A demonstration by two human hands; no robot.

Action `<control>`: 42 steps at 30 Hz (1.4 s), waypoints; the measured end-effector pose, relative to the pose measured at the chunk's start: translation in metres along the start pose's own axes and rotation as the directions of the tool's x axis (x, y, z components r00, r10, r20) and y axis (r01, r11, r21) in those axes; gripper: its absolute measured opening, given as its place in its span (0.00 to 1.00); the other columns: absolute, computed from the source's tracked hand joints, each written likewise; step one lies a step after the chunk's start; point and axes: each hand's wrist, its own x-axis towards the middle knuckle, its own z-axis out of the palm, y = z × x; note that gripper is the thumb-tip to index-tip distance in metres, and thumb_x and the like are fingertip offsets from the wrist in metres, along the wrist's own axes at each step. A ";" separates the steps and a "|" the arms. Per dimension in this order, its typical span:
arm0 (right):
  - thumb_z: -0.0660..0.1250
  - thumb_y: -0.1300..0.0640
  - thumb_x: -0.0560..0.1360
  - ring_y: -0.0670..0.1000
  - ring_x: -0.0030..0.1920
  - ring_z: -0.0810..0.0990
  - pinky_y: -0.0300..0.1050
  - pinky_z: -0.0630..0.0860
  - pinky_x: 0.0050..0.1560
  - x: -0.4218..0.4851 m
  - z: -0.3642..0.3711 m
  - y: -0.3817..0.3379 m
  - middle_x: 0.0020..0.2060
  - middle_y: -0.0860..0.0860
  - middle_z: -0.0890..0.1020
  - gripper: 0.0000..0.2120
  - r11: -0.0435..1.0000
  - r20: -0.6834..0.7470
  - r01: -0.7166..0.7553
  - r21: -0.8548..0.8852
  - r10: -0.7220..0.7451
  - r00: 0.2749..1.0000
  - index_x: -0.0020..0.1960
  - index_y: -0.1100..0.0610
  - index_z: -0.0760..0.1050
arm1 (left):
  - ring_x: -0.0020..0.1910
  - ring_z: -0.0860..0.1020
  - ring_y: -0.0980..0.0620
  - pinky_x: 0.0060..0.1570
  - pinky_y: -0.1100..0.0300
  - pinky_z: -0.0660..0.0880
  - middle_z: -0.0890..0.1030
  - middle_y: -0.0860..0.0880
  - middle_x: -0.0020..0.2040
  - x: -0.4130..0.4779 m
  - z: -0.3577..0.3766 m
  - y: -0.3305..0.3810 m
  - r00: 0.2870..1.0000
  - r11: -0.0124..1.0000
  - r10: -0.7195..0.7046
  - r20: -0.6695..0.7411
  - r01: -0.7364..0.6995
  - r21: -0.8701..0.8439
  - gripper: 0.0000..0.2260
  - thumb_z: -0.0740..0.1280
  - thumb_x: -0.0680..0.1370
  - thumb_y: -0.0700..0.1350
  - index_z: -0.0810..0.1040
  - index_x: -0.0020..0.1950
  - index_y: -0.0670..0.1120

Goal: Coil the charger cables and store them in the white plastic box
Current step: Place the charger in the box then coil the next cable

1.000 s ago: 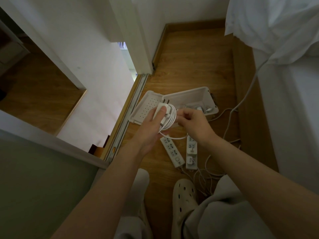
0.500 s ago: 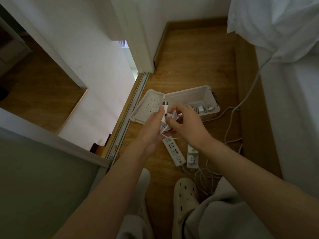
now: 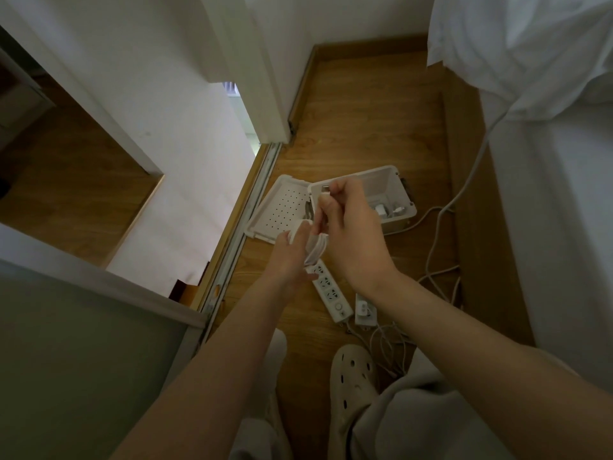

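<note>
Two arms, bare along all their visible length, fill the lower half of the view. The left arm [image 3: 212,370] ends in the left grip [image 3: 292,257], the right arm [image 3: 471,353] in the right grip [image 3: 351,237], both also bare. Loose trousers [image 3: 414,419] of soft, pale grey-beige cloth cover both legs, lying in wide folds over the right leg. One foot wears a cream moulded clog [image 3: 353,383] with a rounded toe and dark oval holes across its top.
</note>
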 end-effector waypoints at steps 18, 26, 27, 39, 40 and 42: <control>0.59 0.63 0.79 0.43 0.39 0.76 0.33 0.74 0.38 0.020 -0.027 0.021 0.45 0.52 0.81 0.05 0.969 -0.060 -0.207 -0.133 0.201 0.978 0.51 0.55 0.72 | 0.57 0.78 0.46 0.56 0.52 0.77 0.79 0.42 0.58 -0.018 -0.004 0.026 0.980 0.881 0.188 0.065 -0.139 -0.452 0.16 0.54 0.82 0.53 0.73 0.63 0.47; 0.66 0.64 0.75 0.44 0.36 0.77 0.27 0.73 0.35 0.020 -0.030 0.025 0.40 0.52 0.82 0.08 0.978 0.060 -0.199 -0.066 0.203 0.977 0.53 0.63 0.80 | 0.50 0.80 0.51 0.55 0.54 0.76 0.82 0.45 0.52 -0.020 -0.002 0.025 0.937 0.915 0.278 0.213 -0.191 -0.357 0.18 0.51 0.82 0.54 0.75 0.60 0.48; 0.66 0.64 0.75 0.46 0.37 0.79 0.29 0.75 0.37 0.020 -0.030 0.024 0.41 0.54 0.83 0.08 0.978 0.067 -0.200 -0.056 0.203 0.977 0.52 0.63 0.81 | 0.49 0.80 0.52 0.53 0.56 0.77 0.82 0.46 0.51 -0.019 -0.002 0.024 0.932 0.921 0.280 0.230 -0.193 -0.339 0.18 0.51 0.82 0.55 0.75 0.60 0.48; 0.70 0.65 0.71 0.49 0.49 0.79 0.48 0.76 0.58 0.016 -0.018 0.024 0.42 0.49 0.78 0.16 0.783 -0.086 -0.531 0.325 0.583 0.808 0.55 0.56 0.68 | 0.55 0.79 0.49 0.55 0.53 0.77 0.79 0.43 0.59 -0.018 0.002 0.019 0.930 0.956 0.279 0.240 -0.245 -0.161 0.17 0.52 0.81 0.55 0.72 0.64 0.50; 0.71 0.65 0.70 0.50 0.49 0.79 0.50 0.75 0.60 0.016 -0.019 0.025 0.42 0.50 0.79 0.16 0.760 -0.082 -0.545 0.353 0.606 0.791 0.53 0.57 0.69 | 0.54 0.79 0.49 0.54 0.54 0.77 0.79 0.43 0.59 -0.018 0.003 0.018 0.930 0.955 0.282 0.236 -0.249 -0.161 0.17 0.51 0.82 0.55 0.71 0.65 0.49; 0.72 0.66 0.70 0.50 0.49 0.80 0.51 0.74 0.61 0.016 -0.022 0.026 0.42 0.51 0.80 0.14 0.737 -0.050 -0.550 0.394 0.614 0.787 0.52 0.58 0.72 | 0.54 0.78 0.49 0.54 0.54 0.77 0.79 0.43 0.59 -0.017 0.004 0.019 0.928 0.955 0.284 0.241 -0.252 -0.154 0.18 0.52 0.81 0.55 0.72 0.65 0.49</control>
